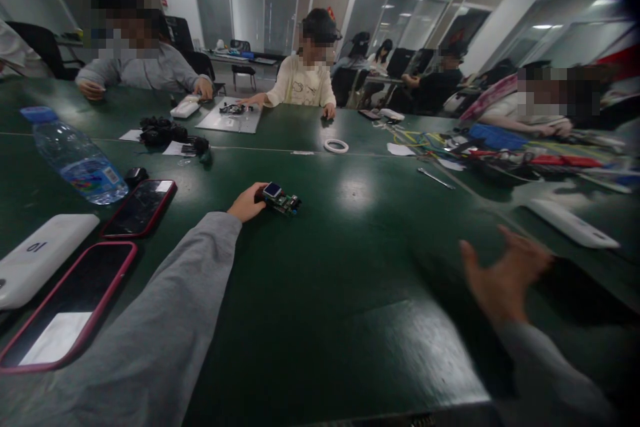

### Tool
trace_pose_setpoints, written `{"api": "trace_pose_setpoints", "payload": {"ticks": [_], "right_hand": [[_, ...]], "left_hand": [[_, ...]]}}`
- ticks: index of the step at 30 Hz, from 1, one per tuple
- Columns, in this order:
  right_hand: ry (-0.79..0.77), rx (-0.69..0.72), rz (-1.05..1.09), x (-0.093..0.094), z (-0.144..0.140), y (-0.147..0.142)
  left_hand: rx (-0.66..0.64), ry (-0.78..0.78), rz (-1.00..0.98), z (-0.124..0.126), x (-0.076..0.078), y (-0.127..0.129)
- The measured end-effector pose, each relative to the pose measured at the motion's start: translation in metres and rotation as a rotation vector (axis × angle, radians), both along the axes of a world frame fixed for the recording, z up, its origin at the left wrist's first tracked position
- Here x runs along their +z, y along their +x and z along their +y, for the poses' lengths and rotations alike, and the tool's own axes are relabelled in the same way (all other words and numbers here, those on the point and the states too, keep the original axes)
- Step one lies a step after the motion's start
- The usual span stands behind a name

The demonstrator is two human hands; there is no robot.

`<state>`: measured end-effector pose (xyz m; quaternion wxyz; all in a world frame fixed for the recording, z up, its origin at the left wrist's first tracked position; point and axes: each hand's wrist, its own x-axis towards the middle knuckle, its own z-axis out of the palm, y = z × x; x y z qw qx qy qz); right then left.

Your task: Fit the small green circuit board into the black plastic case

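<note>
One small circuit board (283, 199) sits far out on the green table (320, 320). The left hand (247, 203) pinches its near end. It looks light, stiff and breakable, so its edges seem best to hold. The right hand (505, 277) hovers spread, holding nothing.

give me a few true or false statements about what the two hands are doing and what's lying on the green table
1. The left hand touches a small circuit board. True.
2. The right hand grips a screwdriver. False: it is open and holds nothing.
3. A water bottle lies on its side at the left. True.
4. The two phones lie to the right of the circuit board. False: they lie to its left.
5. A white ring lies on the table beyond the board. True.
</note>
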<state>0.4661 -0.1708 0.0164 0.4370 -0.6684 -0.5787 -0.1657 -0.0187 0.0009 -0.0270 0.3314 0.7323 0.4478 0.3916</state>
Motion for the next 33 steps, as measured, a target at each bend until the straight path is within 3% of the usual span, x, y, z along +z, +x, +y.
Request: {"api": "trace_pose_setpoints", "payload": {"ticks": [1,4,6,8,10,15,25,33], "right_hand": [[0.003,0.039,-0.029,-0.004,0.012,-0.028],[-0.176,0.380,-0.099,-0.012,0.048,-0.133],[-0.204,0.551,-0.098,-0.012,0.069,-0.198],[-0.206,0.663,-0.103,-0.009,0.088,-0.247],[-0.207,0.723,-0.130,-0.008,0.106,-0.274],[-0.268,0.795,-0.068,-0.013,0.132,-0.280],[-0.288,0.797,0.298,-0.024,0.145,-0.273],[-0.288,0.811,0.243,-0.025,0.144,-0.274]], "left_hand": [[-0.003,-0.004,-0.008,0.001,-0.001,0.000],[-0.008,-0.020,-0.001,0.002,-0.001,0.000],[-0.012,-0.017,0.001,0.002,-0.001,0.000],[-0.024,0.003,-0.016,0.002,-0.001,0.001],[-0.044,0.028,-0.037,0.002,-0.002,0.001],[-0.064,0.042,-0.037,0.001,-0.001,0.002],[0.020,-0.011,0.042,-0.007,0.010,0.006],[0.065,-0.034,-0.005,-0.009,0.013,0.009]]}}
